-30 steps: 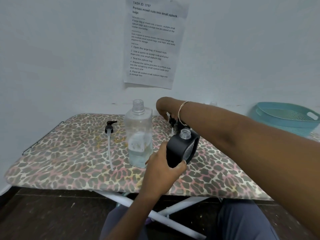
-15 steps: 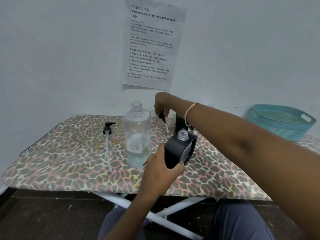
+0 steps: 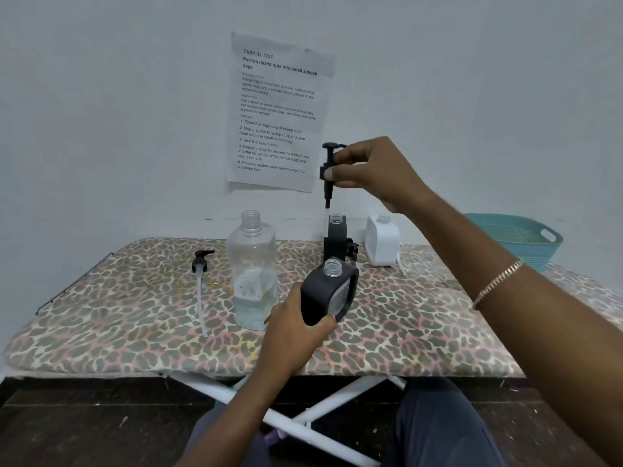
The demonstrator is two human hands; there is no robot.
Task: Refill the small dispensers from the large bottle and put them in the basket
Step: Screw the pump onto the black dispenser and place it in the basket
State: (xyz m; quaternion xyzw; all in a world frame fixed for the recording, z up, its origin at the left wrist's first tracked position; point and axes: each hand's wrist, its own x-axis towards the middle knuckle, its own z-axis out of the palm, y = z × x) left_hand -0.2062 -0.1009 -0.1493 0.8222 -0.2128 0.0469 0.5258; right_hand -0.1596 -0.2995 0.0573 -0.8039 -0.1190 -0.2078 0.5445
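Gripped a black dispenser (image 3: 328, 291) in the left hand (image 3: 296, 326), fingers and thumb curled round its lower body; held it uncapped and tilted, low over the near middle of the leopard-print ironing board (image 3: 135, 315). Pinched a black pump head (image 3: 327, 170) between thumb and fingertips of the right hand (image 3: 374, 171), raised with its tube tip just above the open neck of a second black dispenser (image 3: 335, 237) standing farther back. Noted a white dispenser (image 3: 382, 241), also uncapped, just right of that one. Noted the large clear bottle (image 3: 253, 274) upright and capless just left of the gripped dispenser, holding a little liquid. Noted a loose pump (image 3: 201, 264) lying farther left, and the teal basket (image 3: 519, 237) at the far right, well apart from the dispensers.
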